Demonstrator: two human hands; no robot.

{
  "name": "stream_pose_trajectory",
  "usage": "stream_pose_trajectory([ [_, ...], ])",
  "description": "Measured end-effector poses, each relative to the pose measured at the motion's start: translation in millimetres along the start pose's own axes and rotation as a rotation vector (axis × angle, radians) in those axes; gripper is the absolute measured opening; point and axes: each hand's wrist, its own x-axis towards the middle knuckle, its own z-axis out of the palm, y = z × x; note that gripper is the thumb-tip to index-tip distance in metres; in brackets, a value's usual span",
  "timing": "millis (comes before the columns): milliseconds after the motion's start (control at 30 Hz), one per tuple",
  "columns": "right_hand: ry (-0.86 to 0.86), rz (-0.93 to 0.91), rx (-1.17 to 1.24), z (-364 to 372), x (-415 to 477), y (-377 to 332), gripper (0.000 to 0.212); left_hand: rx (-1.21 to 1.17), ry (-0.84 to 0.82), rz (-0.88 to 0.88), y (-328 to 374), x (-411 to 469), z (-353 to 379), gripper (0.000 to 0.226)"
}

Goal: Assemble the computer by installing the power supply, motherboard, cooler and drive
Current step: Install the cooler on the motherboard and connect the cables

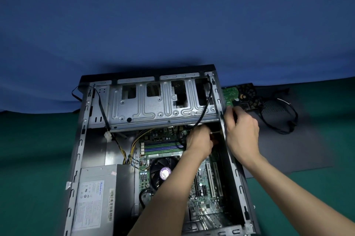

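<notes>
The open computer case lies flat. Inside are the grey power supply at near left, the green motherboard and the black cooler fan. My left hand reaches under the metal drive cage, fingers curled round a small red cable end at the board's far right corner. My right hand is at the case's right wall and grips a black cable. The drive, green circuit board up, lies outside the case just beyond that hand.
Black cables loop on a dark mat right of the case. A black wire with a white plug hangs over the drive cage. Yellow and black power leads run from the supply to the board. Green table surface surrounds the case; a blue backdrop hangs behind.
</notes>
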Motion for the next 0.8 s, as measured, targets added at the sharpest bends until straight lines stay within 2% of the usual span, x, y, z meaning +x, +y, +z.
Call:
stream_pose_trajectory([
  [100,-0.021,0.005,0.009,-2.3,-0.5,-1.1,0.035,0.234,-0.017,0.066,12.5,-35.4,-19.7,0.020],
  [167,-0.030,0.001,0.012,-3.0,-0.1,-1.7,0.035,0.300,0.070,0.117,21.1,-63.5,-34.8,0.018],
  [233,-0.036,0.001,-0.003,-2.7,0.0,-2.8,0.033,0.206,0.375,0.166,30.7,-79.7,-58.8,0.007],
  [300,-0.034,-0.008,-0.019,-3.0,-0.6,-3.1,0.031,0.076,0.723,0.174,40.4,-70.1,-80.9,0.036],
  [333,-0.032,-0.013,-0.024,-3.2,-1.0,-3.8,0.029,0.044,0.747,0.140,46.0,-59.1,-90.4,0.048],
  [400,-0.032,-0.009,-0.033,-4.7,-1.1,-5.1,0.029,-0.019,0.462,-0.017,56.7,-28.6,-99.8,0.059],
  [433,-0.034,-0.003,-0.040,-5.3,-1.2,-5.5,0.029,-0.079,0.338,-0.098,57.5,-13.5,-97.7,0.053],
  [467,-0.038,0.008,-0.047,-5.6,-1.3,-5.5,0.030,-0.169,0.302,-0.155,56.6,-2.6,-94.6,0.044],
  [533,-0.040,0.012,-0.053,-5.6,-1.9,-5.3,0.030,-0.303,0.397,-0.229,45.4,5.3,-85.6,0.035],
  [600,-0.031,0.021,-0.051,-4.5,-1.6,-5.3,0.031,-0.327,0.496,-0.182,29.4,-7.1,-77.2,0.033],
  [700,-0.059,0.052,-0.071,-5.0,-0.9,-5.7,0.033,-0.360,0.608,-0.041,2.8,-39.3,-72.0,0.041],
  [800,0.063,-0.077,-0.118,-13.5,-4.7,-14.9,0.032,-0.534,0.584,0.168,-23.1,-75.8,-67.5,0.029],
])
